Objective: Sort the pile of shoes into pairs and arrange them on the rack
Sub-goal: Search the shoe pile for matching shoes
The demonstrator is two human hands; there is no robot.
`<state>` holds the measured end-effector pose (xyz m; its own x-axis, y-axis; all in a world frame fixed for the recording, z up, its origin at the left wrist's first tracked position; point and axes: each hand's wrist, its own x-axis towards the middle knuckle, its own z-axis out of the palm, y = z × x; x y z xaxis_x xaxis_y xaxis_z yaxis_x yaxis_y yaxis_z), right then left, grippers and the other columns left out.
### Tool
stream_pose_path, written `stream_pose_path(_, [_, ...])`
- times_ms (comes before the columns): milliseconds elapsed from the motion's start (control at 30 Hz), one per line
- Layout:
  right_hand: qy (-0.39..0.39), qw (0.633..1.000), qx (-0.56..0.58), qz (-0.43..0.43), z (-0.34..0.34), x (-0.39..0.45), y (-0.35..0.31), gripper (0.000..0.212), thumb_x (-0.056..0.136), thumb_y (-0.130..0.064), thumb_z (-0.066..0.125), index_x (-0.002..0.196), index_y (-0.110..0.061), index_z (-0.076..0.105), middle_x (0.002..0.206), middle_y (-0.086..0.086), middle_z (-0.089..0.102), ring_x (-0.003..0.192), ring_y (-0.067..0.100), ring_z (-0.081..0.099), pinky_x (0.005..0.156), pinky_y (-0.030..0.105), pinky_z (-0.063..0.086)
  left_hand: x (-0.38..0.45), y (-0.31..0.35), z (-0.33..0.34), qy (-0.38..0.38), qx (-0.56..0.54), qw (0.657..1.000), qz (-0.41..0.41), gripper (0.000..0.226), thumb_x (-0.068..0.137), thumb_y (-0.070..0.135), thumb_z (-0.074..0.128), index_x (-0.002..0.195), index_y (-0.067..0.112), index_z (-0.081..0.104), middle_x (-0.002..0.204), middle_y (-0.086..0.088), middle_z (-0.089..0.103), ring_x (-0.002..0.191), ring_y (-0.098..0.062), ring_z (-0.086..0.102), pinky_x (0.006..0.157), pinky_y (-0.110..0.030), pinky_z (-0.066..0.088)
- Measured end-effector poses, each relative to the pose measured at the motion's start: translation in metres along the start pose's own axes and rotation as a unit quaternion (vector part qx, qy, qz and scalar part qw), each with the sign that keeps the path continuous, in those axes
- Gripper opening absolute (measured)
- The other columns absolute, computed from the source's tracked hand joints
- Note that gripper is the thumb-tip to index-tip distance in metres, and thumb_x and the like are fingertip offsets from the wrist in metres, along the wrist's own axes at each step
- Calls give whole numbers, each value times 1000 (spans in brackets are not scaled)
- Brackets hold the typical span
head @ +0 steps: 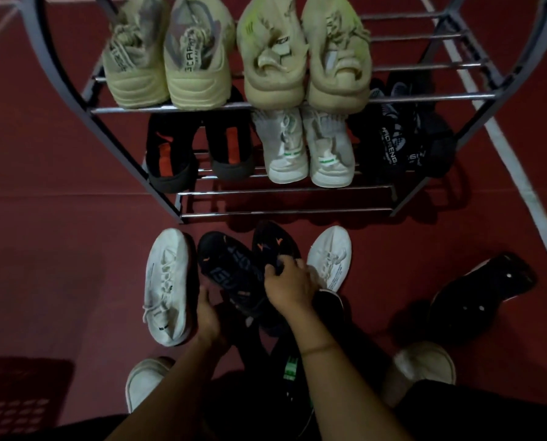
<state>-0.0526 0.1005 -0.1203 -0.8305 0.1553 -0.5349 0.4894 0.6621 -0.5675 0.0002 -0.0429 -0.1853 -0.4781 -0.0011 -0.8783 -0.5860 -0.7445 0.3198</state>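
Right hand point(286, 283) clasps black shoe point(273, 246); left hand point(207, 316) grips its mate point(230, 268)

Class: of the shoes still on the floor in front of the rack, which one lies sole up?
The black shoe far right, apart from the others: its dark sole with pale dots faces up, while the white and black-orange shoes show laces.

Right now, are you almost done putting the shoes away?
More than halfway. Five pairs sit on the rack. The left hand and right hand each hold a black shoe with orange marks. Two white shoes and an upturned black one wait on the floor.
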Motion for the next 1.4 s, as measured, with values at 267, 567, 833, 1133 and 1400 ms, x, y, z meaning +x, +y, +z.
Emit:
stream_pose_path(267, [-74,984,-144,79,-8,-1,-2,61,85,-55,53,125,-10,62,129,14,61,120,35,55,108,42,41,-7,-3,11,-55,133,987,71,67,75,52,79,123,7,74,129,-21,71,114,-34,71,94,-44,56])
stream_pose_path(567, [92,977,188,32,-12,-20,22,43,80,-30,69,47,-16,45,47,-3,50,45,14,49,52,27,42,-4,17,36,-74,195,967,149,58,88,41,58,124,-3,70,123,-25,72,115,-40,67,102,-49,52])
stream_pose_path(833, [138,963,230,10,-24,37,-1,35,104,-32,46,118,-9,69,112,9,73,108,25,65,87,26,43,26,126,102,-112,221,940,235,53,87,43,72,128,9,68,124,-12,74,112,-30,71,89,-41,61])
stream_pose_path(1133, [47,979,196,15,-10,122,-73,55,104,-43,37,150,-13,40,150,18,44,138,38,40,109,41,33,63,123,64,31,186,962,196,34,95,50,63,94,17,70,75,3,73,62,-13,67,71,-30,61])
stream_pose_path(1400, [100,991,-47,-70,19,100,-37,100,69,-60,76,151,-33,25,157,8,23,137,36,32,112,48,33,63,106,69,190,546,658,483,103,71,34,89,156,15,34,159,-20,32,145,-39,34,120,-50,34])
